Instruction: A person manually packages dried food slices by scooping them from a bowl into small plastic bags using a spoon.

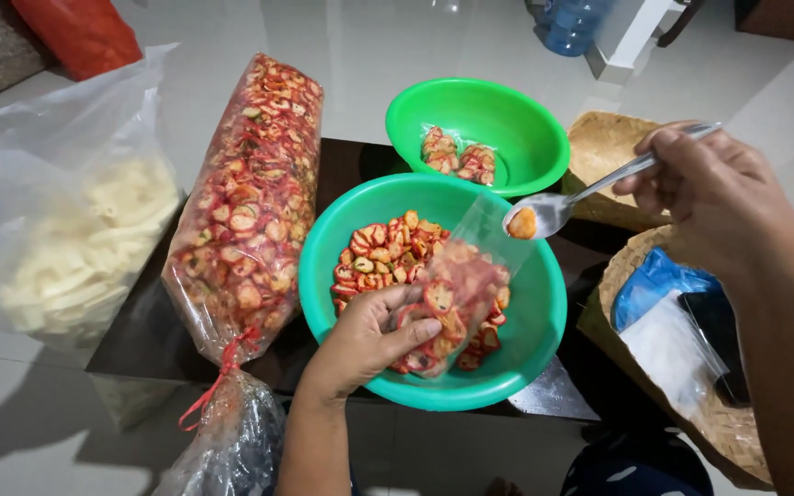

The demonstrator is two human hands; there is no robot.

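Small clear plastic bag [457,294]: part-filled with red-rimmed, pale-centred sliced chips, lying tilted over the near right of the large green bowl [544,321], mouth open toward the far right.

Metal spoon [553,209]: shiny, long-handled, bowl end at the bag's mouth, carrying one orange-red chip piece, handle slanting up to the far right.

Large green bowl: round plastic, loose chips heaped inside, centre of the dark surface [140,340].

A home floor is being used as a small snack-packing spot. Pale glossy floor tiles [397,37] are being seen all around a low dark counter [360,165]. Green plastic bowls [526,303], bulk bags of red-rimmed chips [250,202] and pale crackers [85,248], woven baskets [599,147] and a water jug [567,23] are being kept close together.
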